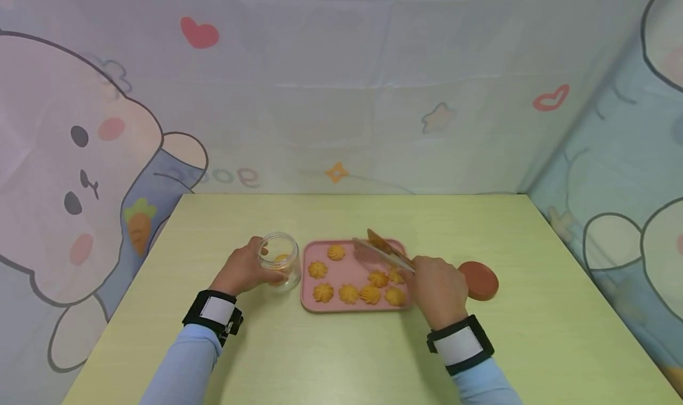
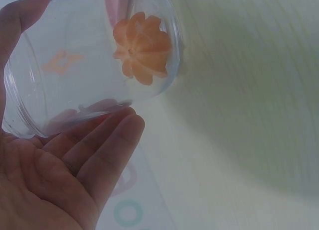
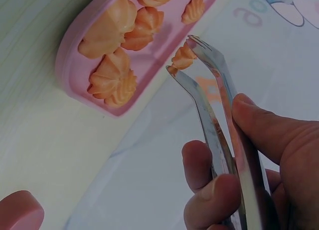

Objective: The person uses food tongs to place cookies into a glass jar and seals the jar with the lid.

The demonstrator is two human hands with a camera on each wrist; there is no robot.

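My left hand [image 1: 248, 270] holds a clear glass jar [image 1: 288, 277] just left of a pink tray [image 1: 347, 309], thumb and fingers on either side of it. One yellow, ridged piped cookie [image 2: 143, 48] lies inside the jar at its bottom. My right hand [image 1: 439, 289] grips metal tongs [image 1: 381, 251] over the right part of the tray. Between the tong tips the right wrist view shows a cookie [image 3: 183, 57]; in the head view the tongs hide it. Several more cookies [image 1: 323, 292] lie on the tray, mostly along the near side and right end.
A round reddish-brown lid [image 1: 478, 280] lies on the table to the right of my right hand. The pale yellow table [image 1: 320, 363] ends at a printed cloth [image 1: 320, 126] behind, with another cloth along the right side.
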